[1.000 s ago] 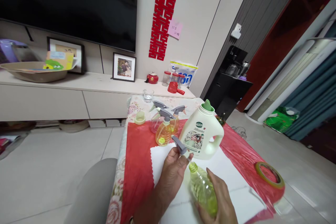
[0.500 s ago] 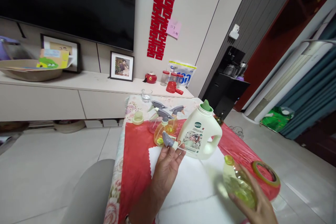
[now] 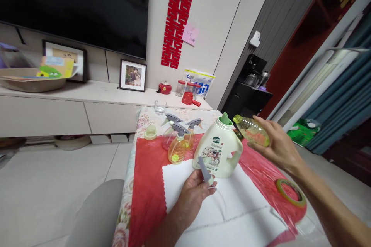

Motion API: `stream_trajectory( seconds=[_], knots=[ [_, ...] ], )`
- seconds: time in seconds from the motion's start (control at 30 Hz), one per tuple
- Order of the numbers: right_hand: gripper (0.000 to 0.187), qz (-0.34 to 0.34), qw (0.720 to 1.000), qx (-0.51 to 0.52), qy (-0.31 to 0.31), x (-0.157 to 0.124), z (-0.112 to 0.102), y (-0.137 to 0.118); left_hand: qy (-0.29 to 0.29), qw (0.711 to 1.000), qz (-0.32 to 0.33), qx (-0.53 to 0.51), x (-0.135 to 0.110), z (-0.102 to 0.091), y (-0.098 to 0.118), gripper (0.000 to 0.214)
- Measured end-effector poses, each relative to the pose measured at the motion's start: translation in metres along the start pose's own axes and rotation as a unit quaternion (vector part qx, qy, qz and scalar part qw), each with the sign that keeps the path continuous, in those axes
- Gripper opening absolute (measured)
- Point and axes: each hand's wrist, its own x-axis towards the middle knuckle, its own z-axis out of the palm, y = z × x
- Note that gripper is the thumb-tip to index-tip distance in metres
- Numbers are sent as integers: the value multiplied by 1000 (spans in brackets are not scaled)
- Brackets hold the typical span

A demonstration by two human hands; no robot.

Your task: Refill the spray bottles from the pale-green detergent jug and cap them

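My left hand (image 3: 194,191) is closed on a grey spray nozzle (image 3: 205,170), whose thin clear tube hangs down over the white cloth (image 3: 232,200). My right hand (image 3: 274,139) grips a clear yellow bottle (image 3: 252,130), tilted with its mouth toward the open neck of the white detergent jug (image 3: 216,150). The bottle's mouth is close beside the jug's green spout (image 3: 225,119); whether they touch I cannot tell. Left of the jug stand several spray bottles with grey heads, an orange-tinted one (image 3: 176,148) in front.
A pale green cap (image 3: 150,132) and a glass cup (image 3: 160,107) are on the table's left and far side. A roll of tape (image 3: 291,192) lies on the red cover (image 3: 147,177) at right. A grey stool (image 3: 95,212) stands left of the table.
My right hand has raised the yellow bottle from low over the table to the jug's neck and tipped it. My left hand has moved slightly right and down with the spray nozzle.
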Motion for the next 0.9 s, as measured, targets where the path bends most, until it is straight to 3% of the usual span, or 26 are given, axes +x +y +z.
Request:
stream_trajectory(
  seconds=[0.3,0.9],
  knots=[
    [64,-105,990,-86,-43,32,-10,3,-4,1000,-13,-12,1,-1,0,45],
    [76,-140,962,-140,-186,86,-39,-7,-1,999,-20,-31,3,-5,-5,46]
  ],
)
